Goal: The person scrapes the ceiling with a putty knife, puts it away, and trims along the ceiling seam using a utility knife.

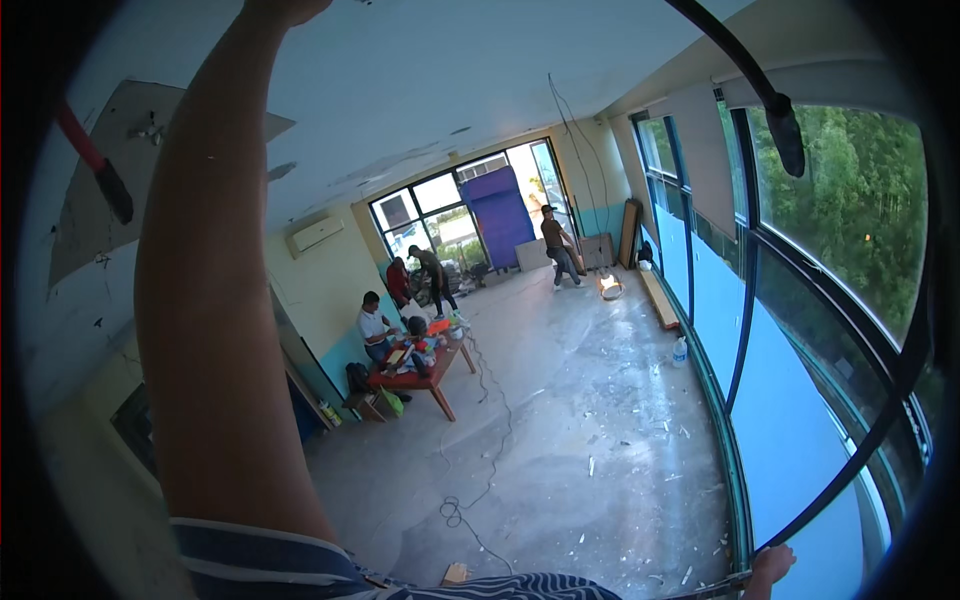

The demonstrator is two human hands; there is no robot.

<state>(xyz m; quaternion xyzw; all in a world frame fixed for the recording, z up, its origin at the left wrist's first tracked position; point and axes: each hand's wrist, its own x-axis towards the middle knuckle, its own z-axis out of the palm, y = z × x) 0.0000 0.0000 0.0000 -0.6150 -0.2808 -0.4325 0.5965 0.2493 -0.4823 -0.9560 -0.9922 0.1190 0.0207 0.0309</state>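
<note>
My left arm stretches up from the lower left toward the ceiling [430,60]. My left hand [290,8] is cut off by the top edge, so its fingers and anything in them are hidden. Low at the right, my right hand [770,566] is closed beside a dark bar near the window frame [738,520]. What it grips, if anything, is not clear. A grey, uneven patch [115,170] with small fittings shows on the ceiling beside my left arm. A striped dark garment [270,560] covers my upper arm and body.
Far below, a red-topped table [405,380] carries piled items, with a person [373,325] beside it. Other people stand farther back. A loose cable [490,480] crosses the debris-strewn floor [560,440]. Long boards [658,300] and a bottle [680,350] lie along the windows.
</note>
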